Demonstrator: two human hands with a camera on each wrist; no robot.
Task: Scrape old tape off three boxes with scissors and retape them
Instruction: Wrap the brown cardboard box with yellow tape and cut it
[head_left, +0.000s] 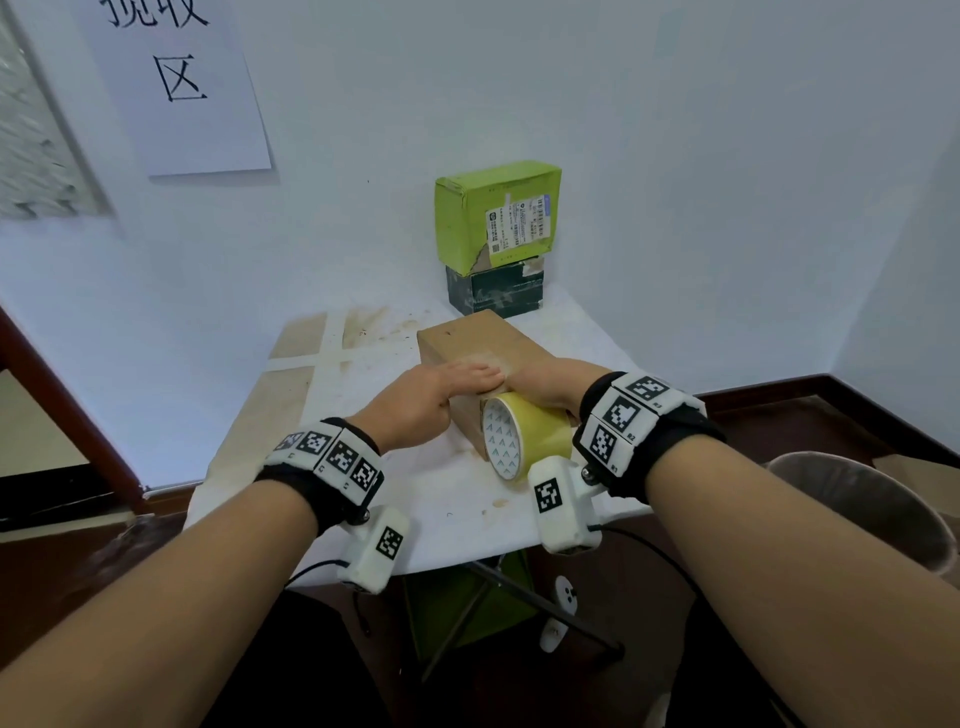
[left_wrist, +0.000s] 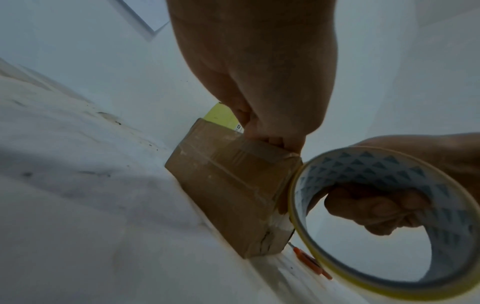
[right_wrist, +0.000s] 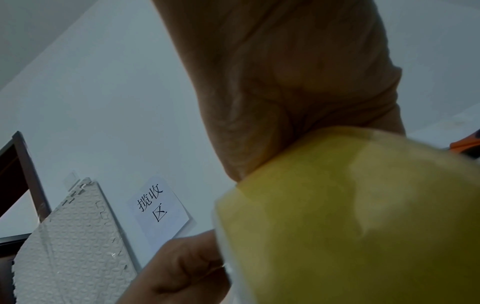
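A brown cardboard box (head_left: 467, 345) lies lengthwise on the white-covered table (head_left: 363, 493). My left hand (head_left: 460, 379) lies flat on its near top edge, fingers straight and the thumb down the left side. My right hand (head_left: 548, 384) grips a yellow tape roll (head_left: 519, 436) against the box's near end; its fingers (left_wrist: 376, 207) curl through the roll's core (left_wrist: 389, 216). Clear tape bands cross the box (left_wrist: 228, 185). Orange-handled scissors (left_wrist: 309, 261) lie on the table behind the roll, right of the box.
A green box (head_left: 498, 213) sits on a dark box (head_left: 496, 291) against the back wall. A grey bin (head_left: 857, 509) stands on the floor to the right. A paper sign (head_left: 176, 83) hangs on the left wall. The table's front edge is just under my wrists.
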